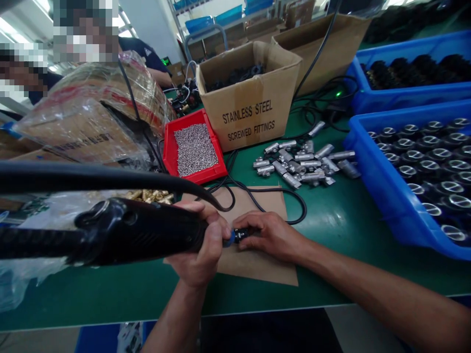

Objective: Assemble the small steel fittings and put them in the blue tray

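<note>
A long black power tool (147, 230) reaches in from the left, with a blue collar at its front end. My left hand (202, 250) is wrapped round the tool near that end. My right hand (267, 235) pinches a small dark metallic piece (241, 235), which meets the tip of the tool. Fingers partly hide the piece. Both hands are above a brown cardboard sheet (257, 269) lying on the green table (331, 220).
Beyond the hands are a red tray (222, 166) of small shiny parts, loose metal fittings (305, 162) and an open carton (253, 117). Blue bins (382, 206) (397, 98) stand right. Black cables (303, 206) cross the table. Two people are at the back left.
</note>
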### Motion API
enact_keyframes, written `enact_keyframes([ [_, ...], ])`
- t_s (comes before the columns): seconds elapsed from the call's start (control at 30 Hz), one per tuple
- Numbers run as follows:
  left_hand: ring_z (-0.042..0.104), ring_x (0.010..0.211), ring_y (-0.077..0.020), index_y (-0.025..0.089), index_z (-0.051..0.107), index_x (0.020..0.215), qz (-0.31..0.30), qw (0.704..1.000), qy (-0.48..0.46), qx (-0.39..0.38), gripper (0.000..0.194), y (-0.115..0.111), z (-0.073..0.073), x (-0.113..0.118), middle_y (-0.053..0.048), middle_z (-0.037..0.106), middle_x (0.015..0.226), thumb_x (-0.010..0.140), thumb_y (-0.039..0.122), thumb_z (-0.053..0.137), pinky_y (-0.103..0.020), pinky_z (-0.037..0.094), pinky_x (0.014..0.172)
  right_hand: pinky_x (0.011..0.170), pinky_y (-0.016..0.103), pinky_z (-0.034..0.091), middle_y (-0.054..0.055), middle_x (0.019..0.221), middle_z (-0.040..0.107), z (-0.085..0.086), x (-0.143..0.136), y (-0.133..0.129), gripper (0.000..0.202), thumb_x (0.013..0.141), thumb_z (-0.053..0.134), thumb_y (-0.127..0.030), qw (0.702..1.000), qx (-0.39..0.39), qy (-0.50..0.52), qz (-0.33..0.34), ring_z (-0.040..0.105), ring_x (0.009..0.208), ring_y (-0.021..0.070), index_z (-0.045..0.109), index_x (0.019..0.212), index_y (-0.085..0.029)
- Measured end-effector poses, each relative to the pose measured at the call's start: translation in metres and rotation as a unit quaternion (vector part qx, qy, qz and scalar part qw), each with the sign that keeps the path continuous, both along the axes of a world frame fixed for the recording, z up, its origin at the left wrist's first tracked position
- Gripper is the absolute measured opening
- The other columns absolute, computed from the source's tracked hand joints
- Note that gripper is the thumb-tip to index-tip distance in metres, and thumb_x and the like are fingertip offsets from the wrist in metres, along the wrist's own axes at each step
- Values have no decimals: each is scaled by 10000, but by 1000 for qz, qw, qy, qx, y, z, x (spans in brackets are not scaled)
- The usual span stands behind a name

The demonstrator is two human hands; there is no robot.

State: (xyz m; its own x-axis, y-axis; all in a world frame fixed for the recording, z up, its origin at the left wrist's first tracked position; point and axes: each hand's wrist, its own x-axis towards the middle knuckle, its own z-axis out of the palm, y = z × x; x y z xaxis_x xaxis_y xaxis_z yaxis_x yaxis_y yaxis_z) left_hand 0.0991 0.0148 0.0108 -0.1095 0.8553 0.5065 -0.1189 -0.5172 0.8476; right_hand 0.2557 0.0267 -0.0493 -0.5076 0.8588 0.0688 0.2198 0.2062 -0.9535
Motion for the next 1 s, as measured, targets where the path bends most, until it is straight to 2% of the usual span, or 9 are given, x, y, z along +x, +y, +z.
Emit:
enact_keyframes([
  [0.23,600,558,-119,202,503,1105,-9,1000,20,-4,293,0,-4,-1,42,558,695,844,94,580,-293,544,564,857,324,496,44,1004,711,3,0,0,289,755,773,-254,1000,-17,14,5,649,930,198,715,1035,-211],
  [0.5,565,499,-107,194,550,1110,54,997,-36,30,322,9,13,8,57,561,670,809,83,580,-288,546,512,899,340,488,46,1074,710,1,1,0,324,728,797,-252,1000,-13,20,0,646,992,206,709,1038,-217],
  [0.77,594,510,-128,164,528,1100,53,998,-16,3,289,12,-3,9,44,589,649,828,95,597,-295,544,504,858,316,492,42,1044,713,1,1,1,302,741,788,-253,1000,-10,21,7,651,954,195,697,1024,-201],
  [0.9,595,530,-118,175,511,1064,24,1000,-3,3,258,10,-2,11,44,581,666,836,85,593,-290,548,538,809,300,490,41,1003,706,4,0,2,293,732,792,-247,1000,-19,2,1,644,899,189,700,1003,-187],
  [1.0,592,524,-113,181,504,1053,26,1000,7,5,250,11,-2,12,47,569,670,837,92,595,-284,549,539,805,298,482,38,979,699,5,0,2,291,731,792,-253,1000,-17,-9,6,635,888,188,702,999,-185],
])
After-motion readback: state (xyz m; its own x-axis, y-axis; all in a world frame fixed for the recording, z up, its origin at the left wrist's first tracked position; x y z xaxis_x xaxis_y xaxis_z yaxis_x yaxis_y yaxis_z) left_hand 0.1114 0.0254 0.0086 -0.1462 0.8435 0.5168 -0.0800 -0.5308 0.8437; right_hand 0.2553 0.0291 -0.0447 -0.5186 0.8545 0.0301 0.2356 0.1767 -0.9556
